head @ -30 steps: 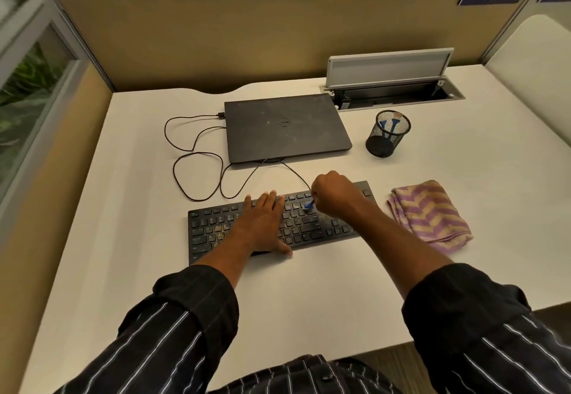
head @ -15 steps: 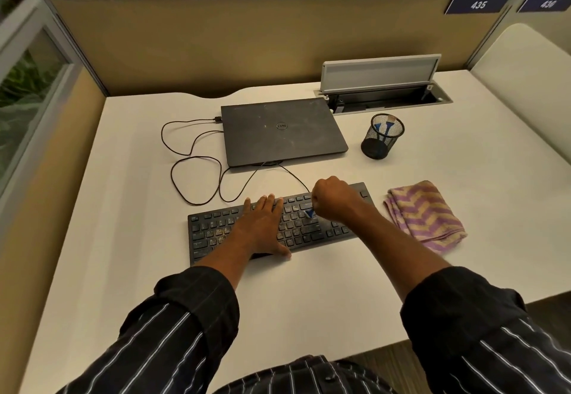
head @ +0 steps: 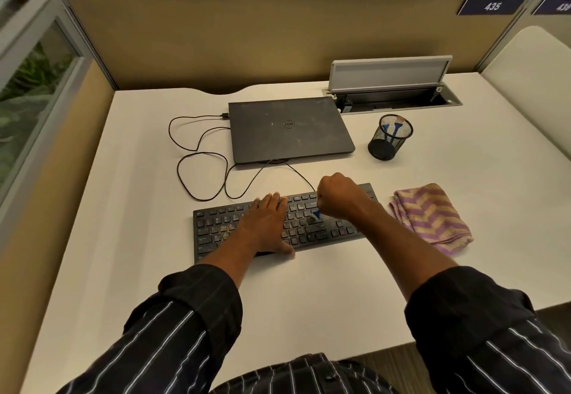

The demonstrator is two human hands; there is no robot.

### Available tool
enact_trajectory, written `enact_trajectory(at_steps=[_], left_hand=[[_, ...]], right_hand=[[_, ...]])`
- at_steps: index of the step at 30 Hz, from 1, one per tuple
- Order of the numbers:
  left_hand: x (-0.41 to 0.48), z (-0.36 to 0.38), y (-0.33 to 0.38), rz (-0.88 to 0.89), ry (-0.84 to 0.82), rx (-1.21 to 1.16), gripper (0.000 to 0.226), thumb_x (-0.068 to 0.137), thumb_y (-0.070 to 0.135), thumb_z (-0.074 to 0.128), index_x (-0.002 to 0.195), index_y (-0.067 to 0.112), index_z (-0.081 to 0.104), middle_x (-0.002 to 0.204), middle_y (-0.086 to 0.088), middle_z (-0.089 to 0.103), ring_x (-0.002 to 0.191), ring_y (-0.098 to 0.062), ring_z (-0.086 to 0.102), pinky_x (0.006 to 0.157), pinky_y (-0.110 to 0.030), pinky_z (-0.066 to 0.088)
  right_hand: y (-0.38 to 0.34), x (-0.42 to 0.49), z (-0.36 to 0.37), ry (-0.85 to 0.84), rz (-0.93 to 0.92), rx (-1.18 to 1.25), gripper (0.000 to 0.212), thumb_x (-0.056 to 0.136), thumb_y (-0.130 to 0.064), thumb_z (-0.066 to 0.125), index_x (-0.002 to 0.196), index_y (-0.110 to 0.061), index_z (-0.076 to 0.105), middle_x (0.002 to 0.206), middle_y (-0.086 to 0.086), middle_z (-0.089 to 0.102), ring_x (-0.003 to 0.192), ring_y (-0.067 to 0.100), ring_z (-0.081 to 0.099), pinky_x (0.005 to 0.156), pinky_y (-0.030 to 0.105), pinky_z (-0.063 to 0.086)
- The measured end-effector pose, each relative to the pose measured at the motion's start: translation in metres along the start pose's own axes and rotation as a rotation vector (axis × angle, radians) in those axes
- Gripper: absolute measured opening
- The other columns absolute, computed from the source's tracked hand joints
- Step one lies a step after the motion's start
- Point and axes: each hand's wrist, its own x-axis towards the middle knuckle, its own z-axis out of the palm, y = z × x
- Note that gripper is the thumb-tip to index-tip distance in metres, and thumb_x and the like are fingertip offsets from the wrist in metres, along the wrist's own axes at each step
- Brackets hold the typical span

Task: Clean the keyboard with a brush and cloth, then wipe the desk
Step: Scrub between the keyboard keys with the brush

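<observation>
A dusty black keyboard (head: 216,230) lies on the white desk (head: 309,288). My left hand (head: 265,223) rests flat on its middle keys with straight fingers. My right hand (head: 338,194) is fisted over the right half and grips a small blue brush (head: 316,214), whose tip touches the keys; most of the brush is hidden inside the fist. A folded purple-and-tan striped cloth (head: 432,217) lies on the desk just right of the keyboard.
A closed black laptop (head: 287,129) sits behind the keyboard, its cable (head: 197,158) looping to the left. A black mesh pen cup (head: 390,137) holding blue tools stands right of the laptop. An open cable hatch (head: 392,97) lies at the back. Partition walls enclose the desk.
My right hand with the brush has shifted slightly over the keys on the right half. My left hand stays flat on the keyboard. The view has moved a little.
</observation>
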Motion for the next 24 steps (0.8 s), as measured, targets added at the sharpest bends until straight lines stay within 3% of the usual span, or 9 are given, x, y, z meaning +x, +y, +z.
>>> enact_trajectory(at_steps=[4,9,14,24], left_hand=[[0.000,0.000,0.001,-0.001,0.006,-0.001,0.135,0.070,0.077,0.070,0.160,0.009,-0.004,0.168,-0.014,-0.002,0.155,-0.029,-0.002,0.126,-0.048,0.006],[-0.001,-0.001,0.001,-0.004,0.003,-0.005,0.136,0.069,0.077,0.071,0.159,0.009,-0.004,0.168,-0.014,-0.002,0.155,-0.029,-0.002,0.126,-0.048,0.006],[-0.002,-0.002,0.002,-0.009,0.003,-0.005,0.135,0.070,0.076,0.071,0.160,0.009,-0.003,0.168,-0.013,-0.003,0.155,-0.029,-0.002,0.126,-0.047,0.005],[-0.002,-0.001,0.002,-0.016,0.008,-0.003,0.135,0.069,0.076,0.072,0.160,0.009,-0.003,0.168,-0.014,-0.001,0.155,-0.029,-0.001,0.126,-0.048,0.007]], right_hand=[[-0.001,0.004,-0.002,0.071,-0.012,0.043,0.017,0.088,-0.015,0.062,0.095,-0.002,0.071,0.091,0.014,0.070,0.077,0.024,0.064,0.071,0.035,0.056],[0.000,0.001,0.002,0.004,-0.004,-0.007,0.015,0.086,-0.015,0.067,0.098,-0.005,0.067,0.092,0.011,0.067,0.076,0.020,0.059,0.068,0.029,0.050],[-0.004,0.003,-0.001,0.057,-0.060,0.035,0.016,0.089,-0.015,0.061,0.091,-0.003,0.072,0.087,0.011,0.071,0.075,0.022,0.065,0.072,0.036,0.058],[-0.008,0.002,0.005,0.040,-0.099,0.010,0.017,0.089,-0.016,0.060,0.094,-0.004,0.070,0.087,0.011,0.070,0.074,0.021,0.064,0.072,0.037,0.058]])
